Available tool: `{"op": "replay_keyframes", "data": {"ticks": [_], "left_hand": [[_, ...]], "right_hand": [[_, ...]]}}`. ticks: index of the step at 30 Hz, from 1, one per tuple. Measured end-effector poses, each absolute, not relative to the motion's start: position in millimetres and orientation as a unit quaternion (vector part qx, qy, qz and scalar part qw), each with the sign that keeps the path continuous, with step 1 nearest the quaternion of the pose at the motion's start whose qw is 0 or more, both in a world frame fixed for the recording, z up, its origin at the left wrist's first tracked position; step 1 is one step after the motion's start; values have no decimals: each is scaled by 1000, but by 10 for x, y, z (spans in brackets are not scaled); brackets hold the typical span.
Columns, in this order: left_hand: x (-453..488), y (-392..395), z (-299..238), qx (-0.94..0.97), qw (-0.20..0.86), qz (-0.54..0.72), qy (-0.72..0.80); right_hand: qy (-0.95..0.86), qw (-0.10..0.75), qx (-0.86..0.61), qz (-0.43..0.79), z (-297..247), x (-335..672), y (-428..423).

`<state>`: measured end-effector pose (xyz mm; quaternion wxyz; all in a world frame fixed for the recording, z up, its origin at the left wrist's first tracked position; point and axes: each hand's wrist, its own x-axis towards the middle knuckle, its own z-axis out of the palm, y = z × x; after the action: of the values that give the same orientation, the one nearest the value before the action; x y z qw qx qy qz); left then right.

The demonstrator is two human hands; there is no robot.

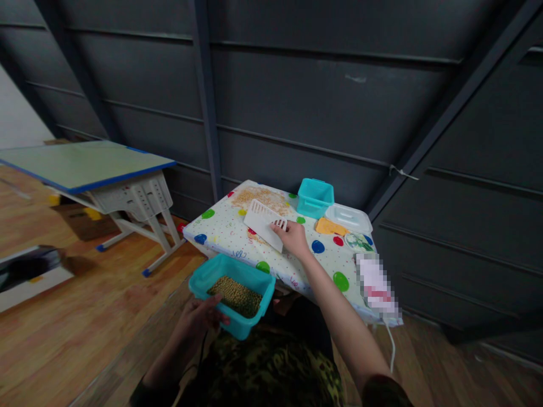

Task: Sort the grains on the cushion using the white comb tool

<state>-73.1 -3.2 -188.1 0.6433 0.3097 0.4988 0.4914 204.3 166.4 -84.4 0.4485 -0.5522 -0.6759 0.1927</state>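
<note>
My left hand (pixel 206 316) grips the near left rim of a turquoise plastic tub (pixel 269 291), tilted a little below the table's front edge. Tan beans or grains (pixel 235 295) cover the tub's floor. Over the table, my right hand (pixel 292 237) pinches the right end of a flat white plastic scraper (pixel 263 223) with slots along its far edge. Beyond the scraper lies a spread of small tan grains (pixel 258 198) on the patterned tablecloth (pixel 220 229). A few more grains show at the scraper's near side. The fingertips under the scraper are hidden.
A second turquoise tub (pixel 316 198) stands at the table's back, beside a clear lid (pixel 350 217), an orange cloth (pixel 331 226) and a round green-and-white item (pixel 358 243). A blurred-out object (pixel 377 285) with a white cable lies right. A green-topped desk (pixel 93 161) stands left; dark wall panels rise behind.
</note>
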Motion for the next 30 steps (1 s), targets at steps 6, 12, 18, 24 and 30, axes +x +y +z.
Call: {"op": "replay_keyframes", "data": {"ticks": [6, 12, 18, 24, 30], "left_hand": [[-708, -36, -1933, 300, 643, 499, 497], [-687, -2, -2024, 293, 640, 493, 512], [-662, 11, -2012, 283, 638, 501, 511], [-663, -52, -1868, 291, 640, 500, 506], [-686, -86, -1812, 305, 643, 498, 495]], "right_hand": [[-601, 509, -584, 195, -1064, 2340, 1530], [-533, 554, -587, 251, -1298, 2601, 1434], [-520, 556, -589, 270, -1347, 2507, 1480], [-516, 569, -590, 248, -1261, 2449, 1344], [-484, 572, -615, 244, -1250, 2547, 1014]]}}
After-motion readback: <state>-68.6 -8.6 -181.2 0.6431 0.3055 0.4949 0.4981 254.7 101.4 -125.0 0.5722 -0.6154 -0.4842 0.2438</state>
